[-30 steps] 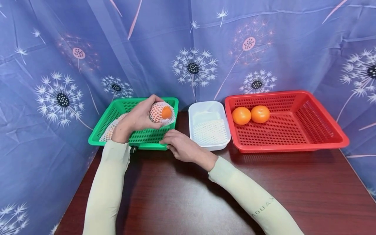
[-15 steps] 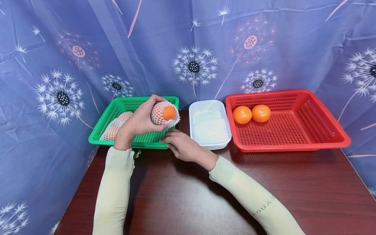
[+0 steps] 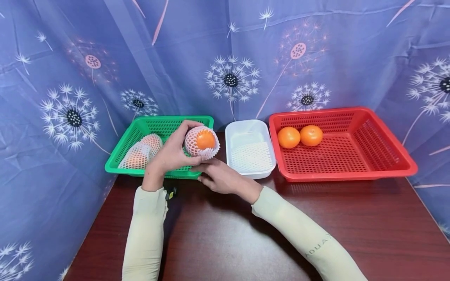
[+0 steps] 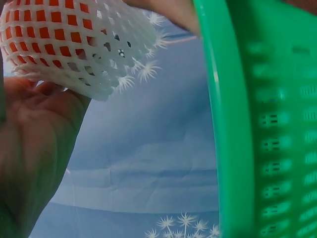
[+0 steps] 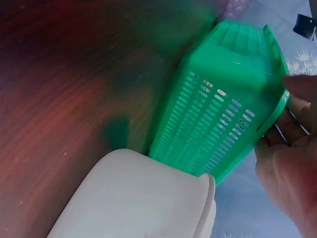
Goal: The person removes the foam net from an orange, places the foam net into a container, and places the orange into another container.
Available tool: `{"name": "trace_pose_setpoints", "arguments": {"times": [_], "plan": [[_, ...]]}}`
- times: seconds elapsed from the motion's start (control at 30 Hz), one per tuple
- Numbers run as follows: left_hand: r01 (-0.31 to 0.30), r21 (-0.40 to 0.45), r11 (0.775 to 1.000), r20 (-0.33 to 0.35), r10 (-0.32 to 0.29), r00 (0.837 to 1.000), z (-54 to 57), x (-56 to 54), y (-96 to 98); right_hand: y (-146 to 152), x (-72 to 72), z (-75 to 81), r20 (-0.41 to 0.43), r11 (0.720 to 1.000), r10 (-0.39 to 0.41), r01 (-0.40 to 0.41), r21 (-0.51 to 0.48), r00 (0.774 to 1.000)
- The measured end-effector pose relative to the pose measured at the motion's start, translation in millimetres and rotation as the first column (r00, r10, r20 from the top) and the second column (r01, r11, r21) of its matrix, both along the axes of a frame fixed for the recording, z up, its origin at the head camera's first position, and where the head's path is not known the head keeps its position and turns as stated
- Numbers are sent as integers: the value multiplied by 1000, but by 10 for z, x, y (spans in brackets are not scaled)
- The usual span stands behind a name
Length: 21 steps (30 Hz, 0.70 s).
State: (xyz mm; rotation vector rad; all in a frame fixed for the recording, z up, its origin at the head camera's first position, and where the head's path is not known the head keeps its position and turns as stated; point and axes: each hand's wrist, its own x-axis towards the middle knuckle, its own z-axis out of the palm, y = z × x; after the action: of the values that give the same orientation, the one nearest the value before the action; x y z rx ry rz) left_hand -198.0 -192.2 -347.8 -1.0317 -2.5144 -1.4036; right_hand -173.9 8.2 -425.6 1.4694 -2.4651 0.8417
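My left hand holds an orange in a white foam net sleeve, above the right end of the green basket. Bare peel shows at the sleeve's open end, which faces me in the head view. My right hand grips the basket's front rim near its right corner, just below the held fruit; the right wrist view shows the fingers curled at that rim. Farther left in the basket lie wrapped fruits, each in a foam net.
Right of the green basket stands a white plastic tub with foam net sleeves inside. Beside it is a red basket holding two bare oranges. A blue dandelion-print curtain hangs behind the dark wooden table.
My left hand has moved right and a little nearer with the sleeved orange, uncovering the wrapped fruits in the green basket. My right hand has stayed at the basket rim.
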Motion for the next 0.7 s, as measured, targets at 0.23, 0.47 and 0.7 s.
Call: {"name": "trace_pose_setpoints", "arguments": {"times": [0.23, 0.47, 0.7], "plan": [[90, 69, 994, -9, -90, 996, 9, 113, 78, 90, 40, -59, -46, 996, 10, -14, -92, 999], [162, 128, 978, -35, -159, 987, 7, 170, 139, 277, 107, -23, 39, 976, 4, 5, -216, 999], [179, 132, 975, -72, -170, 983, 6, 235, 212, 508, 190, 22, 105, 978, -13, 34, -206, 994]]}}
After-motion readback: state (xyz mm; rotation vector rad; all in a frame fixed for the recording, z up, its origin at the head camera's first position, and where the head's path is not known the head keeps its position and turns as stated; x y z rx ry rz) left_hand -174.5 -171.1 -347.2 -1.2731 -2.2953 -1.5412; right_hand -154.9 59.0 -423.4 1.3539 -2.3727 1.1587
